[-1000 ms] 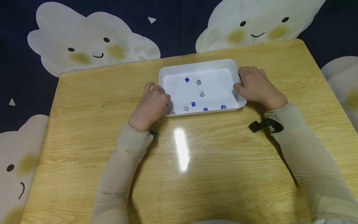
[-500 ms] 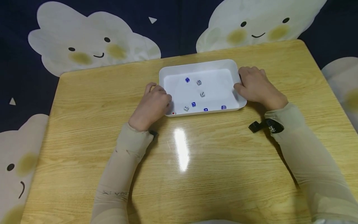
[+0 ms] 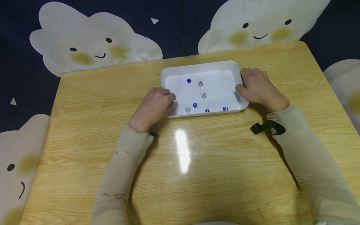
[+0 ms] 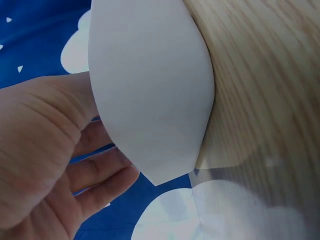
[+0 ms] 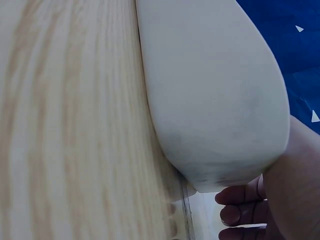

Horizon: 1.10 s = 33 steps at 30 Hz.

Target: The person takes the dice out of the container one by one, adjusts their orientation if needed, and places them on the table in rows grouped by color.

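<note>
shallow white rectangular plastic tray [image 3: 222, 67] on far middle of pale wood-grain counter [image 3: 197, 168] | left hand [image 3: 153, 107] gripping left rim, fingers curled over edge | right hand [image 3: 260, 89] gripping right rim, likewise | small blue and white dice [image 3: 195, 105] loose inside | faint, unreadable lettering on left beige sleeve [image 3: 116, 194]

A tray [image 3: 197, 67] sits on the table [image 3: 84, 125] — dice [image 3: 204, 95] inside it, one hand [image 3: 153, 107] at its left end, the other [image 3: 258, 89] at its right.
</note>
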Tool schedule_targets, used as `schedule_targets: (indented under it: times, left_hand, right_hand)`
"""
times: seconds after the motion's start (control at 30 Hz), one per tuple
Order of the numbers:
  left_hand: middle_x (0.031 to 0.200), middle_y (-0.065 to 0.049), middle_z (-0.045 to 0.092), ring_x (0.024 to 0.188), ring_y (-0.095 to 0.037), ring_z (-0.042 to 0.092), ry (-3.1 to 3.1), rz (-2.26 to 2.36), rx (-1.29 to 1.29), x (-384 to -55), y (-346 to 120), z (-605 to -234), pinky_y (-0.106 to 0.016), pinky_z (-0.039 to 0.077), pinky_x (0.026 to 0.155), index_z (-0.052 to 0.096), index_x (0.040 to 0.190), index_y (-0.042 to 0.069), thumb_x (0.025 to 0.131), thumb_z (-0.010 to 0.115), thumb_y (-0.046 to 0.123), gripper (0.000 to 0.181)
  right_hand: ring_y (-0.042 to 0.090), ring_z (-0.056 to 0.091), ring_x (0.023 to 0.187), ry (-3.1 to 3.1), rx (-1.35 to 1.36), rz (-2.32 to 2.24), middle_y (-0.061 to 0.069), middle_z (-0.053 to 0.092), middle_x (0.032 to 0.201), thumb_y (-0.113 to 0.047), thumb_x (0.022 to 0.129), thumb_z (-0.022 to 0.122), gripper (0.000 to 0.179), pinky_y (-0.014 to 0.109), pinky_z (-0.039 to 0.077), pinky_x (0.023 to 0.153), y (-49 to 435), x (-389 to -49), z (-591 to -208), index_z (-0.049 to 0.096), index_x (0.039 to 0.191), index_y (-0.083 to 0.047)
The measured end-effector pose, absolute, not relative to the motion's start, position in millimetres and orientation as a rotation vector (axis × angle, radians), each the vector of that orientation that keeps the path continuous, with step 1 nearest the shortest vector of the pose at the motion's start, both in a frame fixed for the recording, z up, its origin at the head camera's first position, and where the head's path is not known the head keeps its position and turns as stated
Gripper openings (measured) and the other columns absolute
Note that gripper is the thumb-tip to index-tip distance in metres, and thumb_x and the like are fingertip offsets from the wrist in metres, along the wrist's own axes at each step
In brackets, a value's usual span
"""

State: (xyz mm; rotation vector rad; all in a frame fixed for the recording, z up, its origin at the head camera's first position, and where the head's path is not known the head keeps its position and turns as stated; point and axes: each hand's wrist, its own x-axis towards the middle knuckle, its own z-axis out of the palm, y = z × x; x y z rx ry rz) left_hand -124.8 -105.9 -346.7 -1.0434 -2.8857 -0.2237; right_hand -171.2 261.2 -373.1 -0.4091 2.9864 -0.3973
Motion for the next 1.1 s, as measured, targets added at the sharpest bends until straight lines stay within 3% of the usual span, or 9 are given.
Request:
schedule_targets:
  times: [0.23, 0.47, 0.83, 1.1]
  left_hand:
    - [0.095, -0.010, 0.073, 0.082, -0.027, 0.069, -2.863, -0.329, -1.064, -123.5, -105.5, -345.6, -0.043, 0.057, 0.082, 0.073, 0.099, 0.002, 0.100, 0.061, 0.005, 0.012]
    - [0.099, -0.013, 0.074, 0.088, -0.026, 0.071, -2.881, -0.380, -1.053, -122.3, -105.7, -342.9, -0.043, 0.058, 0.085, 0.074, 0.105, 0.000, 0.100, 0.062, 0.004, 0.014]
    - [0.101, -0.015, 0.075, 0.091, -0.027, 0.072, -2.867, -0.440, -1.053, -124.6, -112.3, -341.5, -0.044, 0.058, 0.089, 0.075, 0.106, -0.001, 0.097, 0.063, 0.000, 0.015]
    - [0.099, -0.016, 0.075, 0.087, -0.027, 0.070, -2.851, -0.496, -1.018, -125.6, -117.5, -339.7, -0.039, 0.060, 0.082, 0.075, 0.105, -0.002, 0.098, 0.063, 0.000, 0.015]
  right_hand:
    - [0.041, 0.047, 0.096, 2.973, -0.394, -0.408, 0.025, 0.058, 0.105, -0.026, 0.099, 0.046, 0.035, 0.050, 0.033, 0.081, 260.9, -170.5, -373.0, 0.053, 0.113, 0.006]
    - [0.041, 0.047, 0.096, 2.965, -0.391, -0.423, 0.023, 0.056, 0.101, -0.025, 0.099, 0.045, 0.031, 0.050, 0.033, 0.081, 260.9, -169.6, -371.3, 0.052, 0.107, 0.004]
    - [0.044, 0.048, 0.103, 2.955, -0.378, -0.416, 0.026, 0.057, 0.110, -0.025, 0.100, 0.044, 0.037, 0.053, 0.034, 0.084, 260.3, -169.7, -370.1, 0.052, 0.115, 0.007]
    - [0.043, 0.049, 0.101, 2.972, -0.392, -0.426, 0.026, 0.058, 0.109, -0.024, 0.099, 0.045, 0.034, 0.051, 0.034, 0.081, 260.3, -169.5, -371.3, 0.053, 0.112, 0.006]
